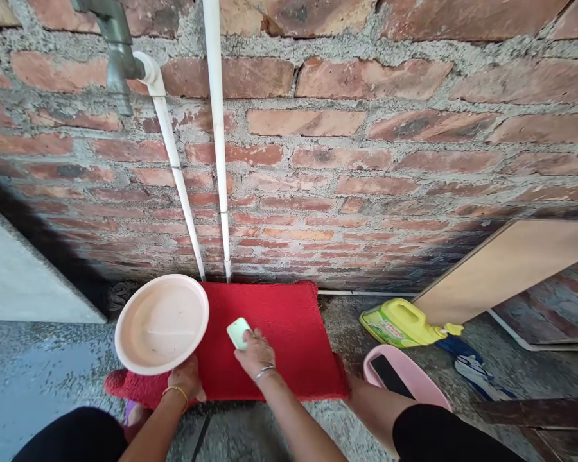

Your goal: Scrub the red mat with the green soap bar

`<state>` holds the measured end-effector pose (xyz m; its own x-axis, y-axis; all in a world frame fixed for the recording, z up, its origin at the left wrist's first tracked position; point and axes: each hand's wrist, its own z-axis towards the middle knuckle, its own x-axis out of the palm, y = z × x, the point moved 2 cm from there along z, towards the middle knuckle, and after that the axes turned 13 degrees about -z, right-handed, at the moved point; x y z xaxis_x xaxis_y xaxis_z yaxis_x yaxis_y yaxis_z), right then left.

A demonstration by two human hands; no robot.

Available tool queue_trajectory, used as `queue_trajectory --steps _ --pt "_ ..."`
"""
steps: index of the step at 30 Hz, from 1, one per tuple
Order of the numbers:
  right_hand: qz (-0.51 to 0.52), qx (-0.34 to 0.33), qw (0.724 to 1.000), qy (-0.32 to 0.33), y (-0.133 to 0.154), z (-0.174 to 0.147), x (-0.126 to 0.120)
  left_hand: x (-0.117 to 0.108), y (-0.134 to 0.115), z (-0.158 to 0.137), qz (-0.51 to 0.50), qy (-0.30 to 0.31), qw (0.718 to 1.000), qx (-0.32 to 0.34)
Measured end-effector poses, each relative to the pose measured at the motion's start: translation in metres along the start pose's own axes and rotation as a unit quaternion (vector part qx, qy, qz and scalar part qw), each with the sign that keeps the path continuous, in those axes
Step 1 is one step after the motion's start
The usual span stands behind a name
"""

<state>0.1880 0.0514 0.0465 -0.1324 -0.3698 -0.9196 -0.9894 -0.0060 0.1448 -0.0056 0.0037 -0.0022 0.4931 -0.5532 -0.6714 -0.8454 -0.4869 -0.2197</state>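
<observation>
Head view: right fingers (259,337) grip one pale bar (237,330) over one red mat (289,350); left fingers (201,391), by one basin (137,355), unclear.

1. L hand (185,378): at near left, back up, fingertips hidden, thumb a bit apart.
2. R hand (257,354): slightly more far, to the right; back up, fingers bent in grip.
3. L forearm (157,420): from near edge, slants far & right.
4. R forearm (298,417): slants far & left.
</observation>
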Motion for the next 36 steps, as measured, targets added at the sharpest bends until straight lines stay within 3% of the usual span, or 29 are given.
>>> queue_trajectory --steps 3,5,8,11,14,16,19,25,28,30,32,36 --pt "0.002 -0.059 0.998 0.002 0.03 0.006 0.011 -0.002 -0.001 -0.002 -0.01 0.001 1.0 -0.014" --pt "0.003 -0.041 0.999 0.001 0.022 0.007 0.014 -0.004 -0.002 -0.004 -0.014 0.005 1.0 -0.014" --pt "-0.005 0.021 1.0 -0.004 -0.025 0.005 0.01 -0.005 -0.004 -0.005 -0.01 0.007 1.0 -0.005" --pt "-0.007 0.103 0.995 -0.006 -0.097 -0.002 0.006 -0.004 -0.004 -0.005 -0.006 0.001 1.0 0.0" --pt "0.085 0.209 0.974 -0.03 -0.162 -0.008 0.011 -0.003 -0.003 -0.003 -0.007 -0.002 1.0 0.004" --pt "0.139 0.244 0.958 -0.059 -0.183 -0.01 0.019 -0.002 -0.002 -0.003 -0.006 -0.002 1.0 0.007" --pt "0.161 0.239 0.952 -0.102 -0.17 -0.006 0.029 -0.002 -0.001 -0.003 -0.002 -0.004 1.0 0.009" --pt "0.125 0.055 0.986 -0.092 -0.049 0.015 0.029 -0.001 0.001 -0.001 -0.001 -0.006 1.0 0.005" --pt "0.061 -0.022 0.996 -0.067 -0.01 0.026 0.024 0.0 0.0 -0.001 -0.001 0.004 1.0 -0.005" --pt "0.027 -0.041 0.997 -0.052 -0.009 0.032 0.022 0.0 -0.002 -0.002 0.008 0.005 1.0 -0.007" --pt "0.016 -0.021 0.998 -0.049 -0.027 0.035 0.021 -0.002 -0.004 -0.003 0.015 -0.001 1.0 -0.007" --pt "0.038 0.141 0.984 -0.104 -0.096 0.029 0.02 -0.007 -0.009 -0.009 0.003 0.005 1.0 -0.01"
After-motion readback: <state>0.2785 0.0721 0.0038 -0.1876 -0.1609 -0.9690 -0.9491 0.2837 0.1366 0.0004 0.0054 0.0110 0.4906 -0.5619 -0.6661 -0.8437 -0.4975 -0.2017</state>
